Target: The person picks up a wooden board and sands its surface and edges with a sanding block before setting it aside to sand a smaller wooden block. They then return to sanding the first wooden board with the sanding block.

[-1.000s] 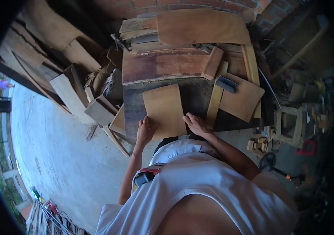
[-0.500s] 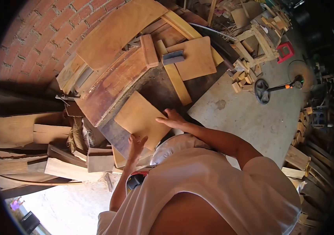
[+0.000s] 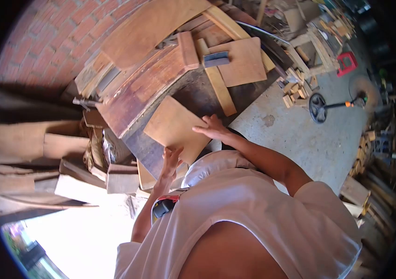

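Dark worktop (image 3: pixel 199 95) with wooden pieces
Around the yellow strip (image 3: pixel 220 90): a flat panel (image 3: pixel 174 125) lies to its left, a squarish board (image 3: pixel 242 63) just right, a long reddish plank (image 3: pixel 137 95) farther left.

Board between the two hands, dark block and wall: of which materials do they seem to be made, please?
Board: wood or plywood, probably, by its even tan colour; it looks smooth and unpainted.
Block: unclear; its dark, blue-grey surface could be painted wood, rubber or plastic.
Wall: reddish brick, apparently unplastered, as the rows and joints show.
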Available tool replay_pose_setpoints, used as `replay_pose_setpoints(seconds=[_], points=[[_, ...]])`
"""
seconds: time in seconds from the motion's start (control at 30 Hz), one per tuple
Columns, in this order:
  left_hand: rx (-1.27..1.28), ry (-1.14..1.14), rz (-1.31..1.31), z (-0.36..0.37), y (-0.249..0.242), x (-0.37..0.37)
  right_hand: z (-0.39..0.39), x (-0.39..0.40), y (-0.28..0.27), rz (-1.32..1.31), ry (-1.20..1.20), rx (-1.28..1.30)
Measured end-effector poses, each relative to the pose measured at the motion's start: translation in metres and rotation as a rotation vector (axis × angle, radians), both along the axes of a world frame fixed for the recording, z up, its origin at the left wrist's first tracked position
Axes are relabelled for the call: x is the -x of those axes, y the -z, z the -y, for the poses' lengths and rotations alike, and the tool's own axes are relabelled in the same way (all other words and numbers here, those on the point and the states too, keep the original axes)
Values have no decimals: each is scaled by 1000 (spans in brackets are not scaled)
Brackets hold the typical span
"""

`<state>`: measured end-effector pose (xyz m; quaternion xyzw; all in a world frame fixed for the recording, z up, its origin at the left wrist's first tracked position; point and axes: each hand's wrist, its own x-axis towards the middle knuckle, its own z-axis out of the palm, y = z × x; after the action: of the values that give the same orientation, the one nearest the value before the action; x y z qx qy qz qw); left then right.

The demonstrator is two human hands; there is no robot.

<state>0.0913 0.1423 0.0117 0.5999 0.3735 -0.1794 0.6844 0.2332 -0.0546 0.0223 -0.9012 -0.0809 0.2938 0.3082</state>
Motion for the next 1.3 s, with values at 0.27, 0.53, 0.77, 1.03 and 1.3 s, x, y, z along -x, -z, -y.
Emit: replay_pose_setpoints(seconds=[0.27, 0.53, 0.77, 1.03, 1.3], points=[[408, -191, 73, 64, -26, -36, -13, -71, -3, 275, -227, 68], [-153, 212, 234, -32, -35, -26, 2, -66, 6, 559, -317, -154], [-1313, 389, 420, -44, -14, -132, 60, -127, -25, 792, -391, -372], [-1284, 271, -149, 14, -42, -141, 73, -220, -12, 995, -405, -137], [-1227, 48, -345, 40, -49, -110, 82, -247, -3, 883, -532, -136]])
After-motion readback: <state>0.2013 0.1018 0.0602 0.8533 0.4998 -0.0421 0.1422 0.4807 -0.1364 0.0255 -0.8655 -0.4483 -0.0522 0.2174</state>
